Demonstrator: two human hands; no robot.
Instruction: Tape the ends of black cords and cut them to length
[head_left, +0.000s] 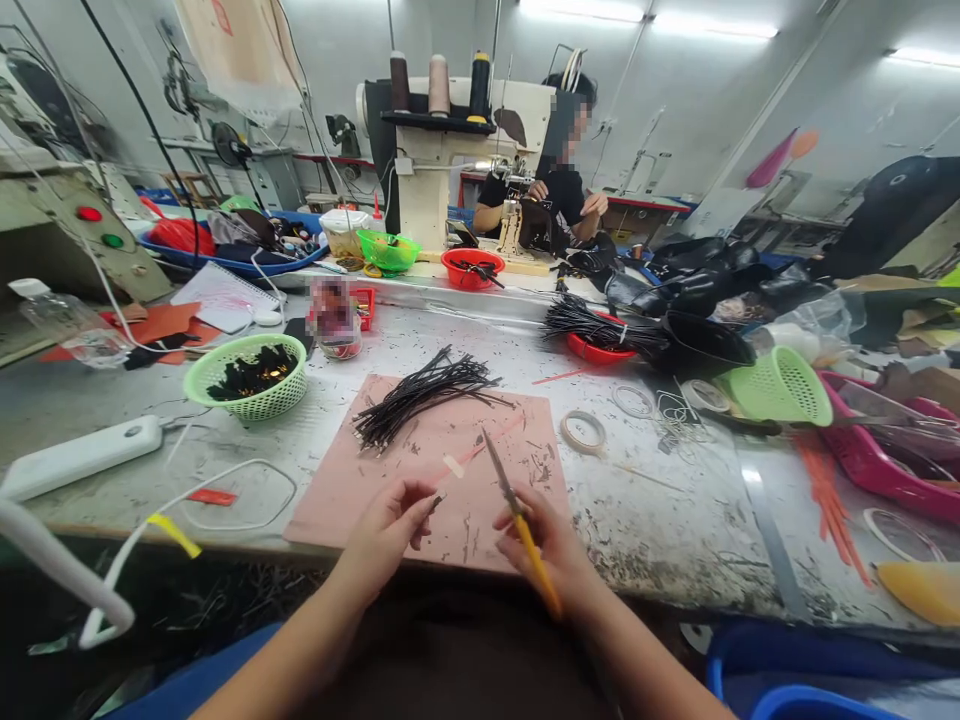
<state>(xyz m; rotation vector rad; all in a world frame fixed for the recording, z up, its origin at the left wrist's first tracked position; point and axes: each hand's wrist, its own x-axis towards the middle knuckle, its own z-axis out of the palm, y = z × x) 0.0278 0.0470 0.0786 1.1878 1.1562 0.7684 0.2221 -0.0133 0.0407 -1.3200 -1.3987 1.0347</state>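
My left hand [397, 520] is closed in a pinch above the front of a pink mat [322, 490]. Between its thumb and forefinger is a small dark piece, too small to name. My right hand [544, 545] is wrapped around yellow-handled scissors [504, 475], their blades pointing up and away to the left. A bundle of thin black cords [427, 390] lies across the back of the mat, beyond both hands. A small pale strip [453, 465] and scattered dark scraps lie on the mat.
A green basket [247, 405] of black pieces stands left; a red bowl [600, 350] with more black cords sits back right. A tape roll [583, 432] lies right of the mat. White cable [255, 520] loops at left. A co-worker [566, 190] sits behind a sewing machine [427, 160].
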